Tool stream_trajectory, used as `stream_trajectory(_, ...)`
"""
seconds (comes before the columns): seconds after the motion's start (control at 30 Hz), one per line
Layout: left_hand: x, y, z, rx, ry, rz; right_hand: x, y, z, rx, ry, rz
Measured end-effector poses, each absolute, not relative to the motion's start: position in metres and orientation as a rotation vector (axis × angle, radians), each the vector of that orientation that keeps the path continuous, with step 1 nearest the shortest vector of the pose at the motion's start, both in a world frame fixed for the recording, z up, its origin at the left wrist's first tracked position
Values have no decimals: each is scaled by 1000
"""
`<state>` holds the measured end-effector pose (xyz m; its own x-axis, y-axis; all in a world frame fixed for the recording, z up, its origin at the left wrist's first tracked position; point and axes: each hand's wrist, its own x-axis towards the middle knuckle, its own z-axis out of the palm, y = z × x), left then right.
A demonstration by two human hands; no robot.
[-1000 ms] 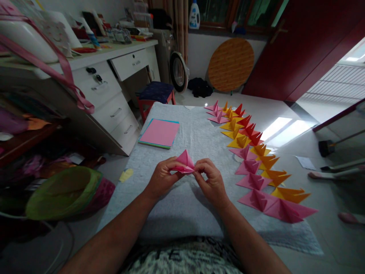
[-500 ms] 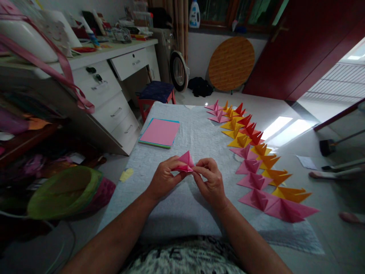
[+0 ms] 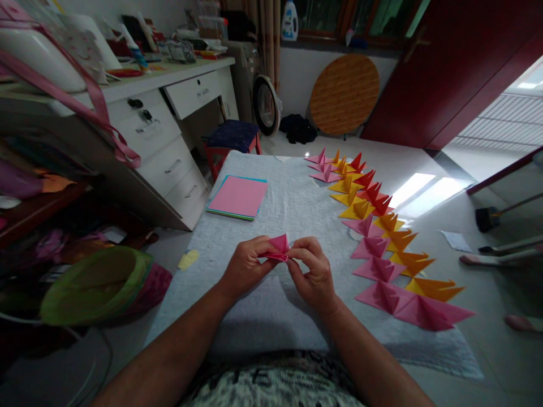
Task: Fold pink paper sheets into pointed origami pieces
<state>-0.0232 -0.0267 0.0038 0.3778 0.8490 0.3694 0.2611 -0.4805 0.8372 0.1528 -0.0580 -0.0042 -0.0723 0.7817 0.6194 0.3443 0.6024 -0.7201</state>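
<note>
A partly folded pink origami paper [image 3: 280,244] is held above the cloth between my two hands. My left hand [image 3: 250,261] grips its left side, thumb below and fingers above. With thumb and fingertips, my right hand [image 3: 313,269] pinches the right end of the same paper. Left of my hands and farther back lies a stack of square paper [image 3: 238,196], pink on top with blue and green edges showing. Along the right stand rows of folded paper cranes, among them a pink crane [image 3: 379,270], a yellow crane [image 3: 435,288] and a red crane [image 3: 375,192].
A pale blue cloth [image 3: 292,198] covers the table. A yellow-green lined bin [image 3: 97,285] stands on the floor at left, below a white desk [image 3: 169,164]. Behind the table are a stool [image 3: 233,135] and a washing machine with its door [image 3: 266,106] ajar.
The pink paper has tilted, its raised point now lower and leaning right. Both hands keep hold of it and have shifted only slightly. The cranes and paper stack are unmoved.
</note>
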Motion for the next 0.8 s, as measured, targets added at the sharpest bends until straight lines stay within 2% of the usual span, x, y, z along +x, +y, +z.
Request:
stream_trajectory(0.2,-23,-27,6,1834,990,1065,157,-56,-1,-1000,-1444,663)
stream_trajectory(0.4,-23,-27,3,1771,927,954,162,-46,-4,-1045,-1353,1172)
stream_trajectory(0.8,-17,-31,3,1585,1107,901,156,-44,-6,-1108,-1307,1161)
